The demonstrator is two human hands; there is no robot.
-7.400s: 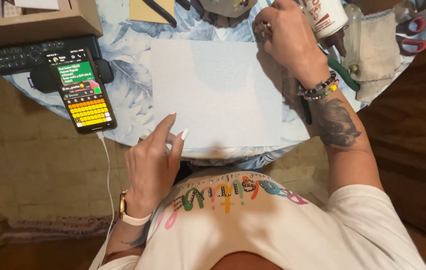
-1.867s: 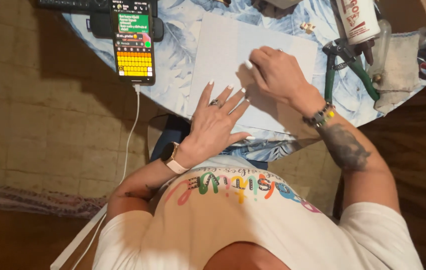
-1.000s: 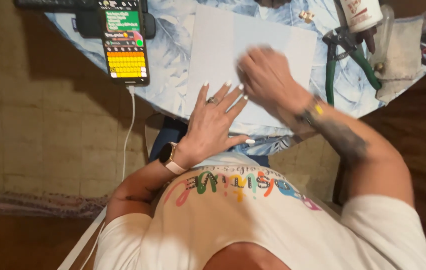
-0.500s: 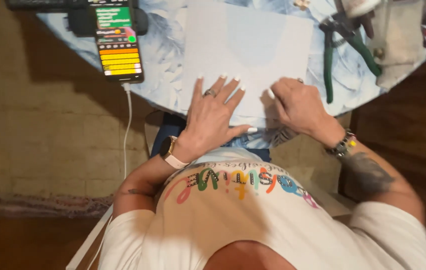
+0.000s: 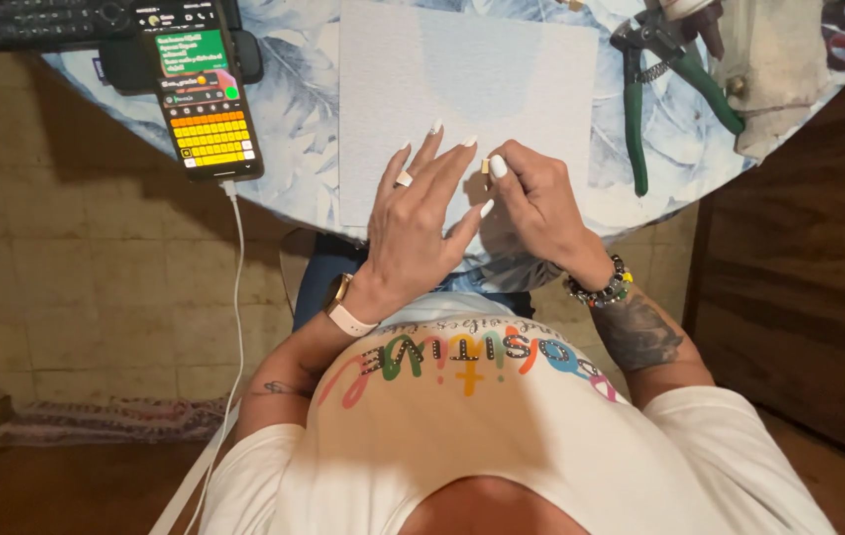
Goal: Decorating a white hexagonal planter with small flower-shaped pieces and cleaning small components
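A white sheet lies on the round table with a blue leaf-pattern cloth. My left hand rests flat on the sheet's near edge, fingers spread, a ring on one finger and a watch at the wrist. My right hand sits just beside it on the sheet, fingers curled, pinching a small pale piece between thumb and forefinger. The two hands almost touch.
A phone with a lit screen lies at the left on a charging cable. A black keyboard-like device is behind it. Green-handled pliers and a cloth lie at the right. A dark wooden cabinet stands to the right.
My right hand came back from the far right of the table to the sheet, then slid in beside my left hand with a small piece pinched. The left hand stayed flat.
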